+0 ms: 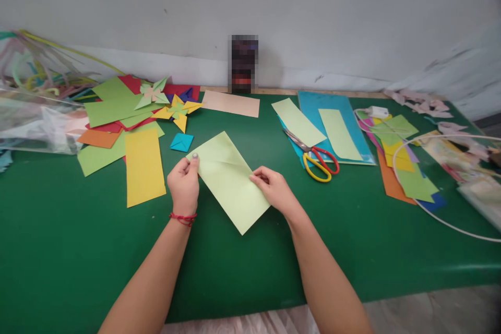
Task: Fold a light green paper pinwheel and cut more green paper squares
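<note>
Between my hands is a pale green sheet of paper [230, 182], tilted, with a faint crease across its upper part. My left hand [183, 185] pinches its upper left corner, thumb on top. On the right edge, my right hand [272, 187] grips the sheet between thumb and fingers. A small folded blue paper square [181, 142] lies just beyond my left hand. Scissors [313, 156] with one red and one yellow handle rest to the right, their blades over a pale green strip [299, 120].
A blue sheet [354, 115] carries another pale green strip [340, 133]. Folded paper stars [178, 110] and coloured sheets [144, 167] lie at left, near a plastic bag [35, 120]. More papers [409, 156] and a white cable [442, 219] are at right. A pixelated object [243, 65] stands against the wall.
</note>
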### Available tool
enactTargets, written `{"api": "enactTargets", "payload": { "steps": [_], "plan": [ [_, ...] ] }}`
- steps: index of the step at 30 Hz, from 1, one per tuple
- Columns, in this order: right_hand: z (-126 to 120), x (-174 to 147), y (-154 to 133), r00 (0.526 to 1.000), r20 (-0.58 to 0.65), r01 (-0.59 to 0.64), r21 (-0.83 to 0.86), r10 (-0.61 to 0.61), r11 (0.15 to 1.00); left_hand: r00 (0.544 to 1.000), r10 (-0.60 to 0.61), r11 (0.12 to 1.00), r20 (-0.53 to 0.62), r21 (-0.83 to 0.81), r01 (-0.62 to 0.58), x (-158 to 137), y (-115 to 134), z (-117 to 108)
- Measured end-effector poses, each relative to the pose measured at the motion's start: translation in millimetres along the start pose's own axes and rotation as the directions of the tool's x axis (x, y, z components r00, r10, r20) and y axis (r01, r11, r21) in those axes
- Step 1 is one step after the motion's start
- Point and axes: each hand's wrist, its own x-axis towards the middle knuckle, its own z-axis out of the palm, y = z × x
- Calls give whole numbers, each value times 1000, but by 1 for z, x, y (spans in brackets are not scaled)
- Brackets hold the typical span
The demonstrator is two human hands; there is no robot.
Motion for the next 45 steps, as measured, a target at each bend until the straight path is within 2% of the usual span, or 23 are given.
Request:
{"api": "enactTargets", "payload": {
  "steps": [12,17,20,23,26,29,32,39,45],
  "plan": [
    [-1,-1,0,997,-7,-80,-79,79,994,999,-11,999,-30,-43,9,1,-1,-1],
    [-10,-3,-6,983,171,-71,53,61,996,999,-45,990,-19,-131,43,3,3,-4],
    [-14,-4,-9,986,161,-67,169,39,983,995,-83,978,61,-187,93,0,7,-6],
    [-15,-5,-11,986,163,-67,241,28,968,975,-97,987,201,-106,120,-9,13,-4],
    [-14,-7,-12,979,200,-101,271,47,957,934,-115,992,338,-18,129,-18,19,1],
    [-12,-7,-12,977,186,-160,313,105,936,888,-143,988,437,15,152,-24,25,5],
    [-11,-6,-10,975,171,-197,376,141,905,876,-133,991,464,41,129,-25,29,4],
    [-11,-5,-6,973,178,-205,360,149,910,916,-11,991,401,125,-43,-25,33,-1],
    [-12,-2,-2,990,84,-136,389,111,911,883,-12,990,469,129,-55,-28,32,0]
  ]
}}
